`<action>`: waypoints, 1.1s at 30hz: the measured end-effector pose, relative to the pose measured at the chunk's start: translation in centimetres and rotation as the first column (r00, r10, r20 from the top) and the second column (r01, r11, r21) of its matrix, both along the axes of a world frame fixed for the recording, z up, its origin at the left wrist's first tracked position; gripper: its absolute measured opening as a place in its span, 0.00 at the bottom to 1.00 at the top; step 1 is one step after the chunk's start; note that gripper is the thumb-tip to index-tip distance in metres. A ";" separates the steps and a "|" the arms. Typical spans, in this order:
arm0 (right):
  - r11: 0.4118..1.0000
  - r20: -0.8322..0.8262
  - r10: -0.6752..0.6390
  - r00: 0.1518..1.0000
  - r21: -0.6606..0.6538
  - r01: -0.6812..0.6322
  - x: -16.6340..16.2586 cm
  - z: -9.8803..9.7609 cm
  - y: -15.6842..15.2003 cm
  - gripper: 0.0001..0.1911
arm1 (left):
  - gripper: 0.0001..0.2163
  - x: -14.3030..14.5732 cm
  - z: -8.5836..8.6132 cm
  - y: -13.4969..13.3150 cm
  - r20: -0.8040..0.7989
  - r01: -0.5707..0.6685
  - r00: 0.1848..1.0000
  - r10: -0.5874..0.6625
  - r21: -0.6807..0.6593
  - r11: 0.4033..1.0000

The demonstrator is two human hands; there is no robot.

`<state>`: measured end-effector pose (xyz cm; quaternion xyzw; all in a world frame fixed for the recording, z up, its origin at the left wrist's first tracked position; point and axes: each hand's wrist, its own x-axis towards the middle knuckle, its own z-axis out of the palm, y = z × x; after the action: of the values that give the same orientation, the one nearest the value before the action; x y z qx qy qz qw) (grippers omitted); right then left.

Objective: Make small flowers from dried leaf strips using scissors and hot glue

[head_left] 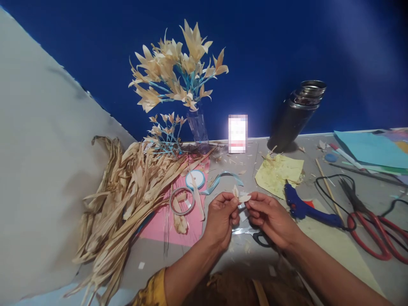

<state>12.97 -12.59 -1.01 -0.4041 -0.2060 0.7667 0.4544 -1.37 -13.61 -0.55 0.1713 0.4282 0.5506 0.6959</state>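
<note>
My left hand point(221, 214) and my right hand point(270, 216) meet over the table, fingers pinched together. Between them they hold a small pale husk petal piece point(241, 196), its tips pointing up. Small black-handled scissors point(255, 234) lie on the table just under my hands. A blue glue gun point(306, 208) lies right of my right hand. A pile of dried corn husks point(127, 199) spreads to the left on pink paper point(165, 225).
A vase of husk flowers point(178, 72) stands at the back by the blue wall, with a steel flask point(295, 114) to its right. Tape rolls point(188, 191), yellow paper point(279, 174), red-handled scissors point(376, 233), a wooden stick and coloured sheets point(369, 148) lie around.
</note>
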 end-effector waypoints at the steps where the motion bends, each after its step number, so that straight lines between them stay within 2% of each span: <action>1: 1.000 0.002 -0.007 1.000 0.002 0.007 0.1 0.0 0.0 0.18 | 0.21 0.0 0.0 0.0 -0.002 -0.001 1.000 0.001 -0.001 1.000; 14: 0.996 0.095 -0.046 0.994 0.083 0.038 0.0 0.8 -0.1 0.21 | 0.20 -0.1 0.0 -0.1 -0.049 0.008 0.999 -0.008 0.007 1.000; 22: 0.998 0.086 -0.054 0.995 0.027 0.052 0.2 0.1 0.0 0.19 | 0.19 0.0 0.1 -0.1 0.001 0.008 1.000 -0.008 0.025 1.000; 27: 0.996 0.083 -0.064 0.994 0.061 0.059 0.2 0.0 -0.1 0.19 | 0.20 0.0 0.0 -0.1 0.014 -0.008 1.000 0.008 0.025 1.000; 33: 0.996 0.159 -0.023 0.987 0.085 0.009 -0.1 -0.1 -0.2 0.23 | 0.19 0.1 0.0 -0.3 -0.005 0.019 1.000 -0.019 0.009 1.000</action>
<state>12.85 -12.76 -1.11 -0.4466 -0.2704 0.7188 0.4591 -1.24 -13.86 -0.58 0.1800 0.4258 0.5454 0.6991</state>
